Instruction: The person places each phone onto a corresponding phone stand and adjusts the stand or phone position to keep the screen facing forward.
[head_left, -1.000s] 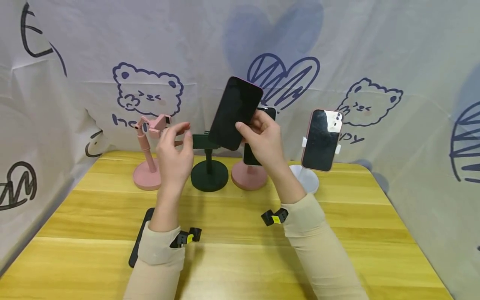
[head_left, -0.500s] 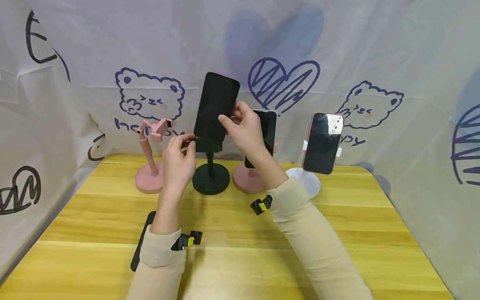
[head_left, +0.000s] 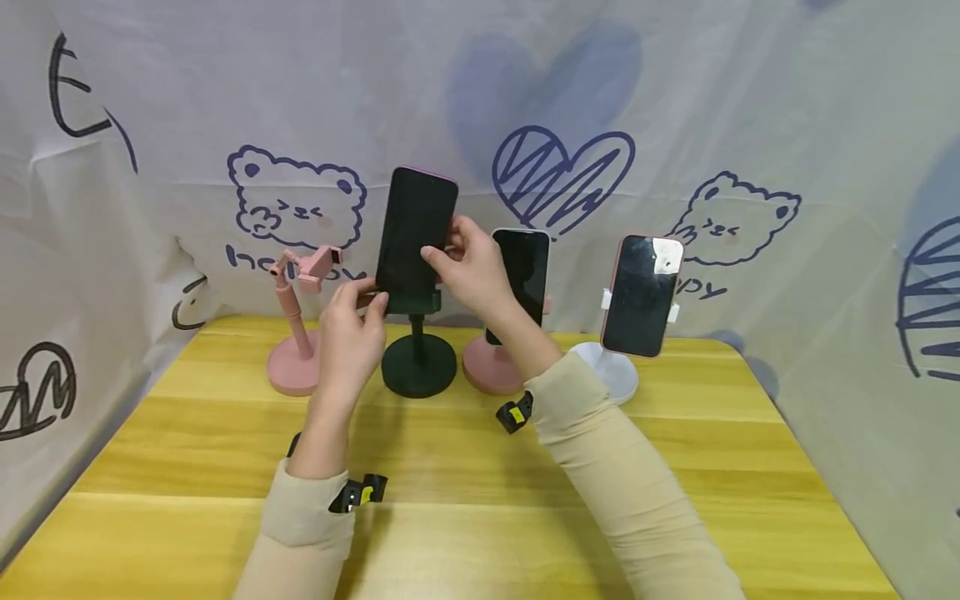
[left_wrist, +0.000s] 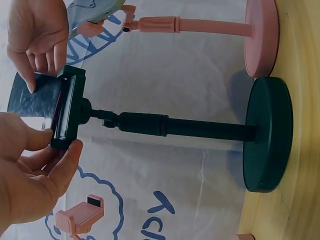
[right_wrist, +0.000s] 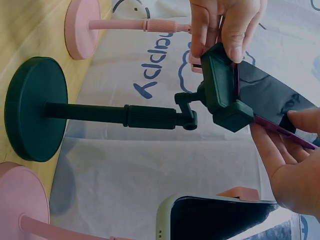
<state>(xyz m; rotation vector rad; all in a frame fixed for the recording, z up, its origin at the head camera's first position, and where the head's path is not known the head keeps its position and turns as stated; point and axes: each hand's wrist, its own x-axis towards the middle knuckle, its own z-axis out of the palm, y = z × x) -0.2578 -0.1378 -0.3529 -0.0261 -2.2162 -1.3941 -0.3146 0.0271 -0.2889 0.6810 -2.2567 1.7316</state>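
In the head view a black-screened phone (head_left: 416,229) with a pink edge stands upright, tilted slightly, its lower end in the clamp of a dark green phone stand (head_left: 418,367). My right hand (head_left: 474,271) grips the phone's right edge, thumb on the screen and fingers behind. My left hand (head_left: 349,337) pinches the left end of the green clamp (left_wrist: 70,107), thumb in front. From the right wrist the phone's lower end shows between the two arms of that clamp (right_wrist: 220,82). The stand's round base rests on the table.
An unloaded pink stand (head_left: 296,358) is at the left. Right of the green one, another pink stand (head_left: 491,367) bears a phone (head_left: 525,267), and a white stand (head_left: 615,375) bears a pink-edged phone (head_left: 642,296). A dark phone (head_left: 294,443) lies mostly hidden under my left forearm.
My right hand has moved the phone left and down into the green clamp. My left hand, apart from the clamp at first, now pinches its left end.
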